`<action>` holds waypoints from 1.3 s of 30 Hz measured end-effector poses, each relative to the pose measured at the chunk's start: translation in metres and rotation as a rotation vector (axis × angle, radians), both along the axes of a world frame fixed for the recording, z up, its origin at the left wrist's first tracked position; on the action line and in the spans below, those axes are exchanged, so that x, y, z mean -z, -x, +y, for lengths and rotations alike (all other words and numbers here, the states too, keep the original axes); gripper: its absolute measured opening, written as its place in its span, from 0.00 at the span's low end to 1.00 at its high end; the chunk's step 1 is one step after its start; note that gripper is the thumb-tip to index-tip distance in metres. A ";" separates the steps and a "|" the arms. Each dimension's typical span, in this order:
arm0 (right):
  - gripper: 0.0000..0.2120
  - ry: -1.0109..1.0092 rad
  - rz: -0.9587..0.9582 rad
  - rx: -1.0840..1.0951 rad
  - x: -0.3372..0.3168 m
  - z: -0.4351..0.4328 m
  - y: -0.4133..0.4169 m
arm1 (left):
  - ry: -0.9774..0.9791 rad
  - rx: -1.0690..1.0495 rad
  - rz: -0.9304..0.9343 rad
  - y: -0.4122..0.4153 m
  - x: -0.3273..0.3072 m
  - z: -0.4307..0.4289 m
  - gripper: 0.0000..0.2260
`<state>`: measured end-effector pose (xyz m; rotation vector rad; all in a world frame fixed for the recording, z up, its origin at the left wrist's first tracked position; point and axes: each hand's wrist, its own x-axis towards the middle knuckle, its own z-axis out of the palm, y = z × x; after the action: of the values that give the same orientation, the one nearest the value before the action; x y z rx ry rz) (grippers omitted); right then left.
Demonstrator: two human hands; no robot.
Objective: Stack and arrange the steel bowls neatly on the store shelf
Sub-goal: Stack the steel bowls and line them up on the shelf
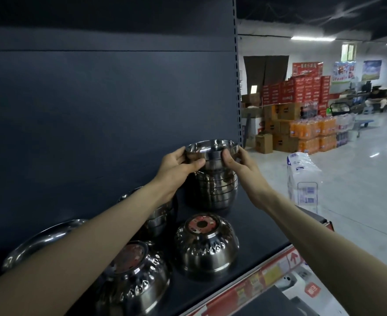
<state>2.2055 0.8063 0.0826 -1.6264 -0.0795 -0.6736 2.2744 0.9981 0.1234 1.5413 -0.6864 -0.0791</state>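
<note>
Left hand (178, 165) curled round one side of the top bowl (210, 148), right hand (239, 164) curled round the other, thumbs on its wall; that bowl sits at the head of the tall stack of steel bowls (214, 192), back right of the dark shelf (258, 226); looks like the seating step, squaring it into the nest; next, I'd say, the right embossed bowl (207, 245) and the left embossed bowl (134, 277), both upside down at the front, want turning over and stacking; a shorter stack (161, 216) waits behind the left forearm.
</note>
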 end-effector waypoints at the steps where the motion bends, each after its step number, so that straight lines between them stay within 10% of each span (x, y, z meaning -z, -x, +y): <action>1: 0.24 0.007 0.006 0.010 0.000 -0.002 -0.005 | -0.014 -0.003 -0.008 -0.002 0.000 -0.002 0.14; 9: 0.20 0.054 0.164 0.115 0.015 -0.007 -0.023 | -0.110 -0.043 -0.004 -0.020 0.012 -0.012 0.16; 14: 0.51 0.027 0.225 0.141 0.028 -0.007 -0.025 | -0.169 -0.085 0.007 -0.022 0.024 -0.012 0.14; 25: 0.52 0.089 0.299 0.159 0.036 0.001 -0.014 | -0.200 -0.208 -0.007 -0.003 0.020 -0.009 0.11; 29: 0.59 0.075 0.290 0.165 0.032 0.010 -0.002 | -0.165 -0.234 0.011 0.016 0.011 0.004 0.25; 39: 0.40 0.040 0.194 0.114 0.001 0.056 0.053 | -0.084 -0.172 0.014 0.086 -0.003 0.062 0.16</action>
<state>2.1526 0.8626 0.0814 -1.7374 0.1432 -0.6006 2.1882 1.0606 0.1268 1.6727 -0.5428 0.0108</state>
